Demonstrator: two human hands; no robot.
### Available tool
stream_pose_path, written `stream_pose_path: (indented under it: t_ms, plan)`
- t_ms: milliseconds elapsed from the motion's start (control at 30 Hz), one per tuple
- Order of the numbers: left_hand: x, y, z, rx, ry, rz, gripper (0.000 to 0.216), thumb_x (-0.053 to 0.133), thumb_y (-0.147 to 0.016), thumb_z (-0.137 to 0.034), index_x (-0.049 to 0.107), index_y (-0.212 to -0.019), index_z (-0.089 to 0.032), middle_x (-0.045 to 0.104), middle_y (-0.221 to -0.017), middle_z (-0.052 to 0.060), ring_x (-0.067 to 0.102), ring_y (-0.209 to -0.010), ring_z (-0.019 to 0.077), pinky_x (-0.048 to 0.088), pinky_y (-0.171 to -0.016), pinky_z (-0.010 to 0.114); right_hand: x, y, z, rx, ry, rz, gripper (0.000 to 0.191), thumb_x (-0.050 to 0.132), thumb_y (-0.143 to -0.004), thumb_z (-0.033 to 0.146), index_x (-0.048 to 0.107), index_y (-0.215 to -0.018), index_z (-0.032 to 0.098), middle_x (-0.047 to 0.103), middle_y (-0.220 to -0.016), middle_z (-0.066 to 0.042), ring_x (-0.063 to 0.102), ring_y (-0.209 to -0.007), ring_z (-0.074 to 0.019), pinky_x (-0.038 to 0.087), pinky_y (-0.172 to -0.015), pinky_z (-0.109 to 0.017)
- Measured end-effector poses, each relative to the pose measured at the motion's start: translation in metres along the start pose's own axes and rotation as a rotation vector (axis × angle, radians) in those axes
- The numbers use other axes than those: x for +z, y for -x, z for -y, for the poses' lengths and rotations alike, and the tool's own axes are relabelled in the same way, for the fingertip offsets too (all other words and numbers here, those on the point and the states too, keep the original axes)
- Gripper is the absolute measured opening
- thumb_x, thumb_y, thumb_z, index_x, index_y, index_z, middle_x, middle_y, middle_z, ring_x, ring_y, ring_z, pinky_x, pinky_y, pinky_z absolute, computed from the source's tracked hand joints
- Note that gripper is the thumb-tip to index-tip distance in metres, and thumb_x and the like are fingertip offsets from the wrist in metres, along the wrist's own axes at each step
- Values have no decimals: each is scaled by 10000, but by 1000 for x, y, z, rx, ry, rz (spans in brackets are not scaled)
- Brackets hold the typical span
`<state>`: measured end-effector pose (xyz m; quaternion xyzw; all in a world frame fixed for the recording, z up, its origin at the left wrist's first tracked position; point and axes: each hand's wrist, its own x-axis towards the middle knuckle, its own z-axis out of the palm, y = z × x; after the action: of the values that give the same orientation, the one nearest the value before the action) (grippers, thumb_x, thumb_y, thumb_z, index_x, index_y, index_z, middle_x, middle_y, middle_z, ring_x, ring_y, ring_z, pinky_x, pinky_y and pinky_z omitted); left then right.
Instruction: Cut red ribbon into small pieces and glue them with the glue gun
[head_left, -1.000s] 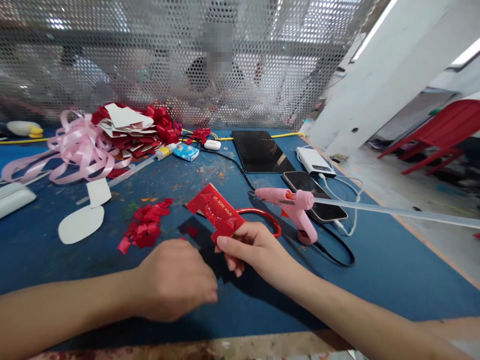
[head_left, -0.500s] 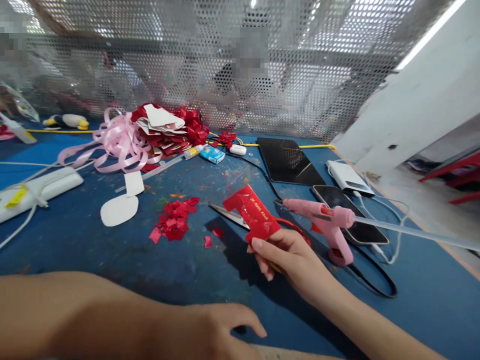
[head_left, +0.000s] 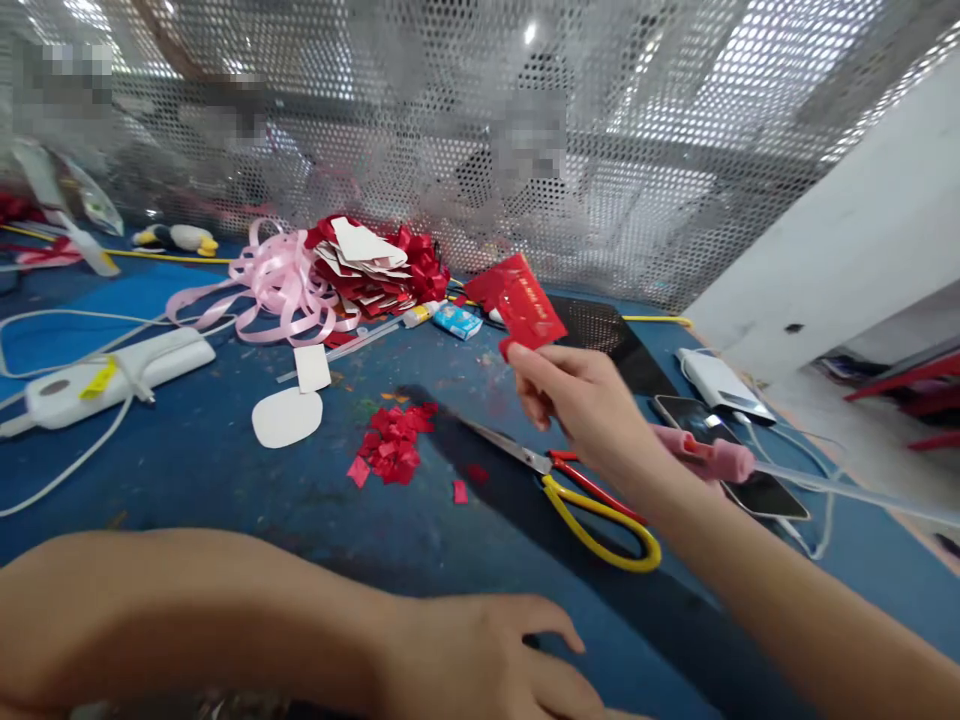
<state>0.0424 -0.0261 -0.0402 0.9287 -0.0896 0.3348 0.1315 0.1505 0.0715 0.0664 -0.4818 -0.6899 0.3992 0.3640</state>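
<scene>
My right hand (head_left: 581, 395) pinches the lower edge of a red paper piece (head_left: 529, 305) with gold lettering, held up above the table. Below that hand, scissors with one red and one yellow handle (head_left: 600, 505) lie on the tabletop, blades toward the far left. My left hand (head_left: 495, 650) is low at the near side, thumb spread from the fingers and nothing visible in it; its fingertips run partly out of view. Between the hands and the far clutter sits a small heap of red scraps (head_left: 394, 445), with a loose scrap (head_left: 460, 491) beside it.
A pink glue gun (head_left: 705, 455), partly behind my right forearm, lies by a phone (head_left: 765, 480) and a white power bank (head_left: 720, 385). Pink ribbon (head_left: 277, 285) and stacked red-and-white pieces (head_left: 367, 250) are at the back. White cut shapes (head_left: 287, 417) and a power strip (head_left: 120, 375) lie left.
My right hand has lifted the red paper piece up and away from me, leaving the scissors more exposed. My left hand has shifted slightly right in view. The camera view has shifted too.
</scene>
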Motion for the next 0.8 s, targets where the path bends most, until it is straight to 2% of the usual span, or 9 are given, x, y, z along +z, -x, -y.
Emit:
stream_pose_path:
  t_ms: [67,167,267,367,433,567,633,700,800]
  plan:
    - [0,2,-2,-71,-33,-18,204,511,-806,-266,635,-643,-275,734,-889,34,643,-909,166,416,-891,369,12,-18,-11,62,124,86,516,464,-794,622,418,-492,206,379,-365,54,330,-328,-56,269,-359,-209]
    - [-3,5,-2,-91,-80,1,219,474,-830,-223,648,-722,-301,713,-1017,-7,605,-1014,147,382,-945,370,21,-22,-23,43,215,230,402,616,-737,486,502,-503,179,478,-410,36,417,-368,-70,314,-398,-207]
    - [-8,6,2,-11,-111,38,256,459,-826,-188,646,-690,-297,701,-1049,-28,591,-1043,132,372,-970,355,19,-5,-28,-125,418,365,110,633,-744,285,652,-718,180,630,-639,-1,545,-553,-109,405,-548,-223]
    - [-7,6,4,25,-132,18,257,459,-813,-195,655,-668,-275,722,-978,-5,610,-1007,146,424,-894,348,13,13,-31,-292,690,455,189,566,-795,194,650,-964,192,642,-903,-53,587,-726,-146,443,-673,-262]
    - [-4,6,4,-7,-136,-12,250,448,-824,-214,669,-719,-264,731,-930,14,618,-984,152,446,-837,339,10,22,-32,-311,777,474,183,533,-825,175,628,-980,177,617,-954,-75,588,-785,-161,452,-709,-276]
    - [-2,1,-3,-79,-89,-103,247,417,-873,-304,659,-906,-259,734,-931,1,636,-891,154,452,-679,319,11,29,-32,-294,847,499,175,425,-875,134,581,-805,174,603,-843,-59,573,-727,-151,453,-675,-269]
    - [-8,-5,-7,-147,-73,-144,223,433,-870,-294,641,-920,-230,734,-938,-5,639,-815,158,438,-630,312,11,32,-31,-314,853,487,190,405,-880,134,558,-779,183,600,-822,-52,569,-709,-149,450,-660,-270]
    - [-18,-10,-11,-248,-37,-220,195,434,-879,-259,617,-897,-194,730,-915,13,631,-791,154,441,-668,286,8,36,-30,-338,834,412,177,404,-886,159,545,-784,191,607,-816,-48,575,-710,-153,448,-650,-273]
    - [-34,-14,-11,-427,68,-485,178,440,-897,-285,579,-874,-175,680,-815,45,598,-794,156,439,-753,265,-2,48,-31,-382,769,171,132,420,-890,202,532,-820,208,626,-778,-29,585,-686,-145,442,-616,-258]
